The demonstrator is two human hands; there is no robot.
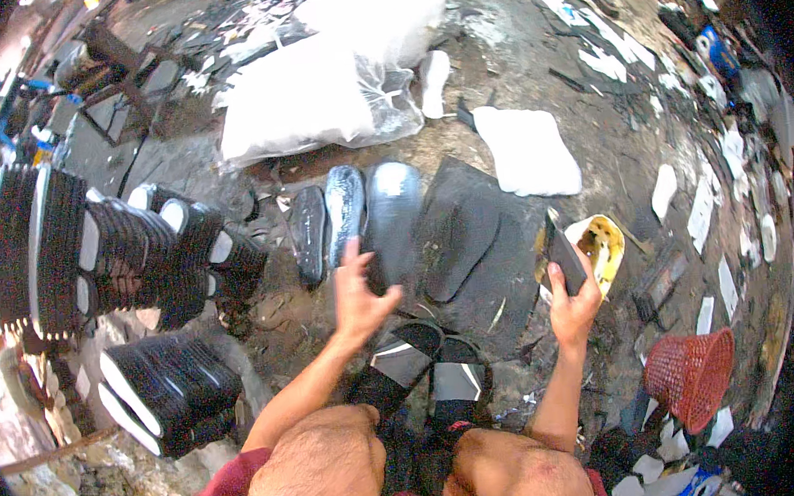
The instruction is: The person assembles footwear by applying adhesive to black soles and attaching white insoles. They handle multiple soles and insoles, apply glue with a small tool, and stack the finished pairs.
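My left hand (362, 298) is open, fingers spread, just below a row of shoe soles. The row has a narrow black sole (310, 237), a sole with a shiny, pale-streaked face (345, 210) and a smooth dark sole (396, 220); the last looks blurred. My right hand (576, 308) is closed around a dark flat piece (564, 257), whose exact kind I cannot make out. Beside that hand lies a white container (610, 246) with a yellow coating inside. Between my hands, a black sheet (514, 285) carries a dark sole-shaped piece (461, 252).
Stacked black soles or slippers (128, 248) stand at the left, with another pile (173, 386) below. White bags (299, 96) lie at the far side, near a white sheet (528, 151). A red basket (692, 378) sits at the right among scraps. My sandalled feet are in front.
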